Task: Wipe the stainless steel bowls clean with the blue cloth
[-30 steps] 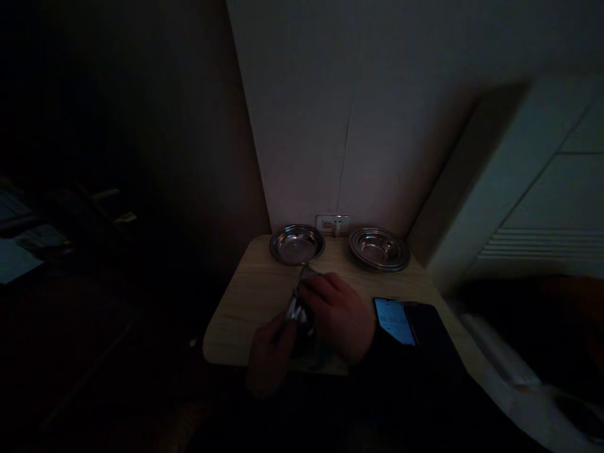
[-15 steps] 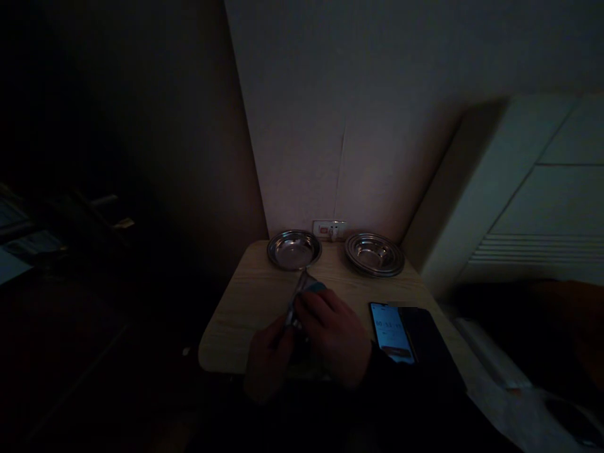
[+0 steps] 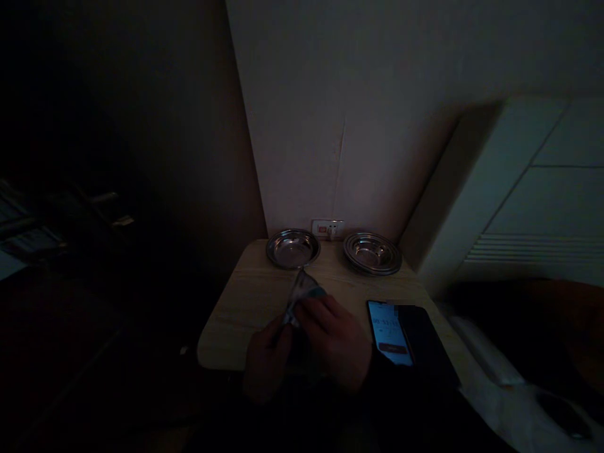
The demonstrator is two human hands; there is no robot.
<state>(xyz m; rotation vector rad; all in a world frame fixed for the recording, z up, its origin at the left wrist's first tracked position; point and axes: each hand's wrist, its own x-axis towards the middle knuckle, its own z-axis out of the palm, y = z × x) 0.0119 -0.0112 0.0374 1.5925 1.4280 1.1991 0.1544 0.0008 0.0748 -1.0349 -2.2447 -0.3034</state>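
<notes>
Both of my hands meet over the near part of a small wooden table. Between them is a thin, folded grey piece with a teal patch, perhaps a cloth or a packet; the dimness hides which. My right hand is closed on its upper part, with its pointed corner sticking up past the fingers. Lower down, the fingers of my left hand pinch its bottom end. Just beyond the hands is a shallow round metal dish.
Stacked metal dishes stand at the back right, near a wall socket. A lit phone showing a timer lies right of my hands, beside a dark flat object. A pale panelled furniture piece rises on the right.
The folded grey piece shows a broader face above my right fingers than before. My hands have barely shifted, and the view has moved slightly.
</notes>
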